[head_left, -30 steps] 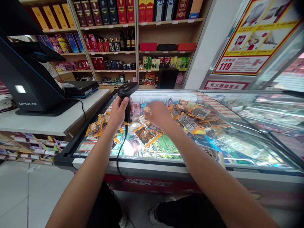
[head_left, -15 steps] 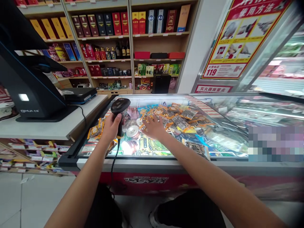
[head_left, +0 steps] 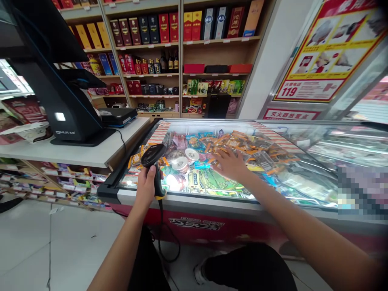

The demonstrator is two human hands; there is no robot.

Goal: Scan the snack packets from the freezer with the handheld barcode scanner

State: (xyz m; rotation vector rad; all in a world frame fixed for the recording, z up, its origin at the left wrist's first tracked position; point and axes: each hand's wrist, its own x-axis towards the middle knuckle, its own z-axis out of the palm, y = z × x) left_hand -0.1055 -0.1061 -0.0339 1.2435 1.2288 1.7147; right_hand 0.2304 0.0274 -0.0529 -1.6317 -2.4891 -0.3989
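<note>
My left hand (head_left: 146,186) is wrapped round the handle of a black barcode scanner (head_left: 153,155) with a yellow band and a dangling cable, held over the near left corner of a chest freezer (head_left: 212,202). My right hand (head_left: 230,165) lies flat with fingers spread on the freezer's glass lid, above orange snack packets (head_left: 239,143) and green packets (head_left: 209,182). Two round white tubs (head_left: 185,158) lie under the glass between my hands.
A white counter (head_left: 75,153) at the left carries a black till screen (head_left: 57,93) and a flat black device (head_left: 117,116). Shelves of boxes and bottles (head_left: 169,52) line the back wall. A red and yellow poster (head_left: 327,56) hangs at the right. Small goods (head_left: 60,182) fill racks below the counter.
My left hand has drawn the scanner back toward the freezer's near edge. My right hand has pulled back from the far packets and now rests flat on the glass. The view has shifted left.
</note>
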